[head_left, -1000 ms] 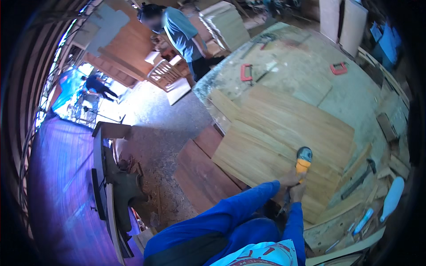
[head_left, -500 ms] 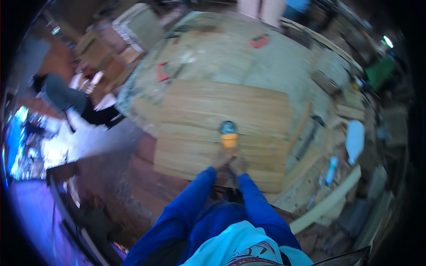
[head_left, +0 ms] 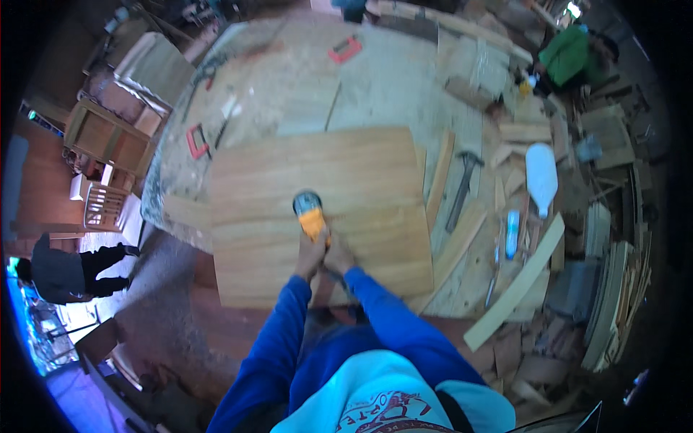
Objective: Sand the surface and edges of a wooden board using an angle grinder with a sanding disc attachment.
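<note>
A yellow and black orbital sander (head_left: 312,218) rests with its round head on a wide, pale brown wooden panel (head_left: 361,173), a little left of the panel's middle. My left hand (head_left: 310,256) is closed around the sander's body from the left. On its right rear side, my right hand (head_left: 337,256) also grips it. Both hands partly hide the grip, and the fingers overlap near the back of the tool. The panel lies flat on a large worktable (head_left: 289,97), its near edge close to my body.
Right of the panel lie a hammer (head_left: 462,191), wood strips (head_left: 439,177), a white bottle (head_left: 541,177) and a small blue bottle (head_left: 512,234). Red clamps (head_left: 196,141) sit on the table's far part. One person (head_left: 61,267) stands at left, another in green (head_left: 567,56) at far right.
The whole view has swung, so the table appears farther left. On the panel, the sander and both hands have moved slightly left. The person at left now appears lower in the view.
</note>
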`<control>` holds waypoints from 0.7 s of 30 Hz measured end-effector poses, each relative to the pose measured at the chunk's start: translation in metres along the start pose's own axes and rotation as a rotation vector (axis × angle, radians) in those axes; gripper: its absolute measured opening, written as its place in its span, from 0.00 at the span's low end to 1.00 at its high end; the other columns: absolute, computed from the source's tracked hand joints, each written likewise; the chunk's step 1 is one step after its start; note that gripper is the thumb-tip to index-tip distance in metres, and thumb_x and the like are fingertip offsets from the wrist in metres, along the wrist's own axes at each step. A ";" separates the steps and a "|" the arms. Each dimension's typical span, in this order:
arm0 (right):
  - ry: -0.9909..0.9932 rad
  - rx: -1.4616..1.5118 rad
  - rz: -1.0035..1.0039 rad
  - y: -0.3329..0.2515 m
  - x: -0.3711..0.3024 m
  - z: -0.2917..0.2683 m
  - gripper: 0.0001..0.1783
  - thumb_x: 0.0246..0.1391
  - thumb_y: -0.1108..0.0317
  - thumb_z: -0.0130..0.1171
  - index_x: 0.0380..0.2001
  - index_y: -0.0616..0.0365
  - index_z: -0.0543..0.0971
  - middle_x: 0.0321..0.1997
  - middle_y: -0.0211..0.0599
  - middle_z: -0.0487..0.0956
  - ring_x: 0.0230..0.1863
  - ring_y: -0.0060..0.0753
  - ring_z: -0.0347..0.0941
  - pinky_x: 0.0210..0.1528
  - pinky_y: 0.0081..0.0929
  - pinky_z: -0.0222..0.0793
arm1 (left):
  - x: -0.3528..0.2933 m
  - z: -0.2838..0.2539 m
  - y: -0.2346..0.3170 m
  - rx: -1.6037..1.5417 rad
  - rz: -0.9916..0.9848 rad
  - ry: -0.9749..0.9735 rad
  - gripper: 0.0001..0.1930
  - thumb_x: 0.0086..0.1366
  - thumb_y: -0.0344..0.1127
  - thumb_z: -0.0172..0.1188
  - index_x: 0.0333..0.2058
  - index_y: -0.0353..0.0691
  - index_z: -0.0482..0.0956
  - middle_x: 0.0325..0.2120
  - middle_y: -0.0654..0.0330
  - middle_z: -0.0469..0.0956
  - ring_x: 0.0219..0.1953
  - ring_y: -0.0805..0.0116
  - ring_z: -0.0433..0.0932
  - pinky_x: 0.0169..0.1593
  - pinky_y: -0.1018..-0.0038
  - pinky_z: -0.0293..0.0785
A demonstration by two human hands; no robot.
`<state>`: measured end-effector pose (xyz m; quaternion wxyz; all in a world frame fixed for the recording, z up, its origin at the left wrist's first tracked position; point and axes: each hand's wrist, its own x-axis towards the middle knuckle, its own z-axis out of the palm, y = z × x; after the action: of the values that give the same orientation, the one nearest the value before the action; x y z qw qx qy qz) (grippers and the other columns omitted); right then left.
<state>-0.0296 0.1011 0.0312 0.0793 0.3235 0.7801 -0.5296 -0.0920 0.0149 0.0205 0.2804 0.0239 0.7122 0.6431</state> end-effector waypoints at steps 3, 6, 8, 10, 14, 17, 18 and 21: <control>0.022 0.010 -0.039 -0.014 0.008 -0.011 0.25 0.52 0.61 0.61 0.50 0.65 0.71 0.45 0.67 0.78 0.51 0.71 0.73 0.52 0.58 0.68 | 0.008 0.003 0.018 0.017 -0.098 -0.019 0.23 0.70 0.50 0.60 0.47 0.32 0.76 0.38 0.60 0.80 0.39 0.73 0.77 0.42 0.74 0.75; 0.123 0.013 -0.067 0.008 0.020 -0.004 0.31 0.48 0.57 0.68 0.52 0.63 0.71 0.47 0.64 0.79 0.51 0.67 0.74 0.53 0.57 0.69 | 0.024 0.011 0.005 0.144 -0.107 -0.015 0.25 0.70 0.51 0.60 0.48 0.30 0.73 0.39 0.57 0.79 0.39 0.71 0.78 0.42 0.73 0.75; 0.122 0.013 -0.041 0.017 0.023 -0.011 0.30 0.48 0.57 0.68 0.50 0.63 0.71 0.46 0.63 0.79 0.51 0.67 0.74 0.52 0.57 0.69 | 0.030 0.021 0.002 0.185 -0.165 -0.030 0.27 0.69 0.50 0.61 0.49 0.27 0.71 0.41 0.53 0.79 0.42 0.69 0.78 0.43 0.72 0.76; 0.131 0.014 -0.019 0.022 0.021 -0.021 0.29 0.47 0.58 0.68 0.48 0.63 0.71 0.46 0.62 0.80 0.51 0.67 0.75 0.52 0.57 0.69 | 0.027 0.033 0.009 0.228 -0.215 -0.053 0.29 0.69 0.49 0.61 0.50 0.24 0.69 0.44 0.48 0.78 0.45 0.66 0.79 0.44 0.70 0.77; 0.205 0.009 -0.007 0.041 0.009 -0.036 0.28 0.46 0.59 0.69 0.45 0.64 0.71 0.44 0.63 0.80 0.50 0.67 0.75 0.51 0.56 0.70 | 0.009 0.062 0.034 0.111 -0.300 -0.134 0.33 0.69 0.50 0.62 0.54 0.23 0.62 0.46 0.46 0.76 0.46 0.61 0.79 0.47 0.69 0.77; 0.250 0.014 0.001 0.048 -0.004 -0.046 0.28 0.46 0.58 0.70 0.46 0.64 0.71 0.44 0.63 0.80 0.50 0.66 0.76 0.51 0.55 0.70 | 0.012 0.070 0.009 0.202 -0.254 -0.171 0.34 0.68 0.52 0.62 0.53 0.22 0.64 0.45 0.43 0.77 0.47 0.59 0.79 0.47 0.66 0.77; 0.265 0.016 0.004 0.047 -0.008 -0.050 0.29 0.46 0.58 0.70 0.46 0.64 0.71 0.44 0.63 0.80 0.50 0.66 0.76 0.51 0.55 0.70 | 0.016 0.073 -0.005 0.231 -0.234 -0.206 0.35 0.67 0.53 0.62 0.53 0.21 0.64 0.46 0.42 0.77 0.47 0.57 0.79 0.47 0.65 0.77; 0.293 0.085 0.055 0.067 -0.007 -0.072 0.30 0.46 0.58 0.70 0.48 0.64 0.70 0.44 0.62 0.80 0.50 0.65 0.76 0.51 0.54 0.71 | 0.020 0.104 -0.005 0.312 -0.227 -0.295 0.37 0.66 0.56 0.62 0.51 0.20 0.66 0.45 0.39 0.77 0.48 0.55 0.79 0.48 0.64 0.76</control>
<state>0.0312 0.1772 0.0134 -0.0348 0.4215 0.7510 -0.5071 -0.0623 0.1161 0.0070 0.4449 0.0805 0.7523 0.4792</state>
